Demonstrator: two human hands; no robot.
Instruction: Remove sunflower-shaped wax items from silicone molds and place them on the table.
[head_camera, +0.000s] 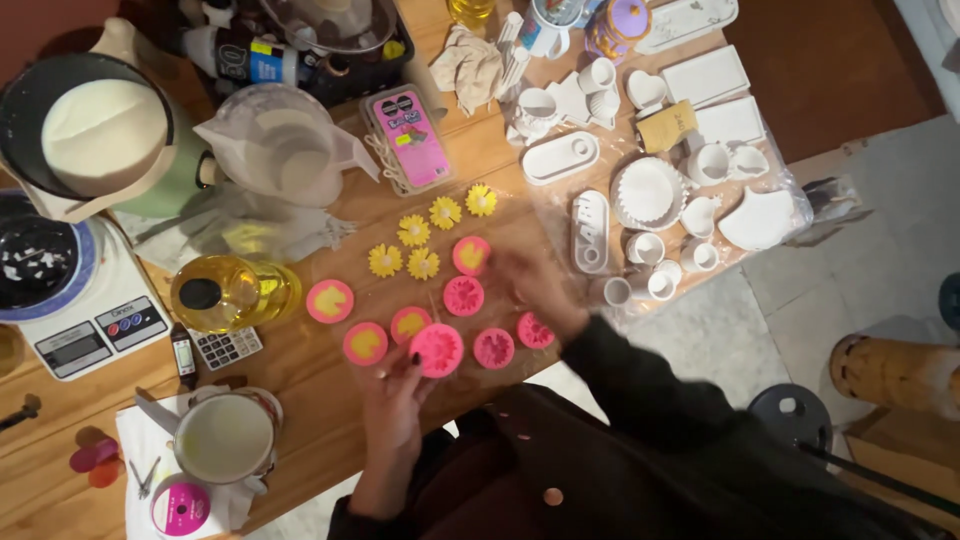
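My left hand (395, 395) grips a round pink silicone mould (437, 349) at the table's near edge. My right hand (535, 285) is blurred with motion above the wood, just right of another pink mould (464, 296); whether it holds anything I cannot tell. Several more pink moulds, some with yellow filling (329, 301), lie around them. Yellow flower-shaped casts (445, 212) sit in a loose cluster just beyond.
White plaster pieces (648, 192) on plastic wrap fill the right of the wooden table (300, 370). A clear jug (285, 150), a bucket of white mix (100, 135), a scale (85, 320), an oil bottle (235, 292), a calculator (228, 347) and a cup (225, 438) stand left.
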